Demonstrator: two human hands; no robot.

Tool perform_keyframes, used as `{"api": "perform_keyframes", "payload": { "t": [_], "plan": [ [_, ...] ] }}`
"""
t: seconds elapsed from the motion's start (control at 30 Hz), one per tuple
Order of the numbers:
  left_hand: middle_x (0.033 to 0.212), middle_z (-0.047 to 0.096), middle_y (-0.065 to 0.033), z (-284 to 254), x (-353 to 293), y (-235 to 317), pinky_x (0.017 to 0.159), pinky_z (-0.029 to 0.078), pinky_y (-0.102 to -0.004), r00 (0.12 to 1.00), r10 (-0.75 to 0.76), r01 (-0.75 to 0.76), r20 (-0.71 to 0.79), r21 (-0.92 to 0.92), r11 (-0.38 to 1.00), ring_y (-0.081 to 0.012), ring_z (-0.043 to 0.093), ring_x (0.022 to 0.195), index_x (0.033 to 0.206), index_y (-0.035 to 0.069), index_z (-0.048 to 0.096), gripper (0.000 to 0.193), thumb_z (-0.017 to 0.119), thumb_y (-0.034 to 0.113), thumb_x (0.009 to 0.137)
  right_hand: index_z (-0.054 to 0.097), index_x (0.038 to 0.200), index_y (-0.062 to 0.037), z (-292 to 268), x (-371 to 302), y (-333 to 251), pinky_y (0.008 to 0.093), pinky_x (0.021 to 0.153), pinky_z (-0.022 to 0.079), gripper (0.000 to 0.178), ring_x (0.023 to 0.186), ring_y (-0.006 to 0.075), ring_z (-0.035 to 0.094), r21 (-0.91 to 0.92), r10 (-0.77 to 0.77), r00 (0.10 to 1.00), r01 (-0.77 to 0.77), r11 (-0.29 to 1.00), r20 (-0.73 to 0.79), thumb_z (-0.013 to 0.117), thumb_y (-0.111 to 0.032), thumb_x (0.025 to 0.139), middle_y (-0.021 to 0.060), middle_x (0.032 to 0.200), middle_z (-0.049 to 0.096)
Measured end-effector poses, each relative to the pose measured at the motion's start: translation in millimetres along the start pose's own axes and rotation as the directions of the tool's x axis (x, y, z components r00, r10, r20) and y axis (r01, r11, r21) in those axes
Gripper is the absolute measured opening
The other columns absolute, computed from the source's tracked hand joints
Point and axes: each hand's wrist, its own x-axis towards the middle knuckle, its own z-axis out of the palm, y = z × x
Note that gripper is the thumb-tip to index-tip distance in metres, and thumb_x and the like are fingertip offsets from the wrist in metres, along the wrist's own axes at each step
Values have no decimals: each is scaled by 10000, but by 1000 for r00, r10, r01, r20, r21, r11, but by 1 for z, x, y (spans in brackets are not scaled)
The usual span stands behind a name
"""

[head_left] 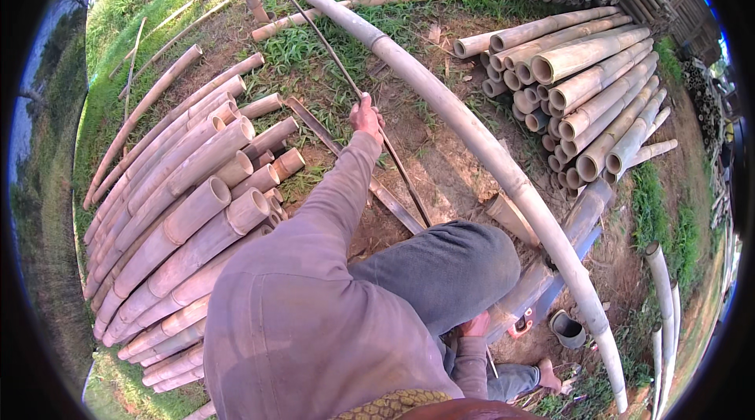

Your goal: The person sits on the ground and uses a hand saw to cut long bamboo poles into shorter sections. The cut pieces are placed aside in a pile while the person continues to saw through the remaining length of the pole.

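My left hand (366,116), arm stretched ahead, is closed round a long thin dark rod (330,54). The rod slants from the grass at the far end back toward my bent knee. Low by my leg, my right hand (475,324) shows only in part; its fingers are hidden, so I cannot make out its grip. A narrow pale strip (492,363) shows just below it. Beside it lies a thick bamboo log (543,263), with an orange-handled tool (519,327) close by. A long pale bamboo pole (464,109) crosses from far middle to near right.
Cut bamboo poles (169,239) are piled at my left, and another stack (598,90) lies at the far right. A flat split length (385,204) rests on the dirt beyond my knee. A short bamboo piece (511,217) and a dark cup-shaped container (566,329) are on the right.
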Motion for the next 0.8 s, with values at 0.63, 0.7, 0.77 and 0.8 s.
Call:
{"api": "perform_keyframes", "payload": {
  "t": [0.63, 0.7, 0.77, 0.8],
  "plan": [
    [888, 579, -67, 55, -15, -8, 723, 550, -435, 928, -79, 142, 364, -147, 979, -222, 590, 755, 1343, 64, 579, 460, 371, 430, 1157, 693, 1304, -82, -118, 37, 11, 455, 766, 478, 448, 877, 346, 629, -242, -248, 854, 149, 959, -458, 756, -345, 946, 128, 957, 623],
    [874, 578, -65, 59, -5, -6, 723, 552, -434, 928, -87, 157, 362, -169, 973, -219, 589, 749, 1335, 70, 582, 463, 371, 441, 1156, 693, 1305, -85, -121, 46, 6, 453, 764, 477, 449, 880, 346, 631, -276, -285, 830, 166, 947, -480, 756, -350, 947, 128, 960, 625],
    [854, 579, -58, 71, 2, -9, 730, 556, -429, 924, -107, 182, 368, -175, 968, -218, 588, 750, 1321, 78, 592, 463, 374, 450, 1154, 698, 1304, -90, -123, 50, 6, 454, 763, 478, 452, 871, 346, 633, -285, -281, 815, 149, 947, -507, 759, -359, 945, 130, 961, 630],
    [856, 581, -58, 74, 4, -10, 735, 557, -433, 927, -101, 173, 362, -174, 969, -220, 587, 754, 1319, 74, 595, 463, 374, 446, 1154, 708, 1295, -93, -126, 55, 10, 461, 772, 490, 448, 870, 345, 641, -283, -290, 814, 162, 945, -503, 763, -363, 942, 129, 965, 641]
  ]
}}
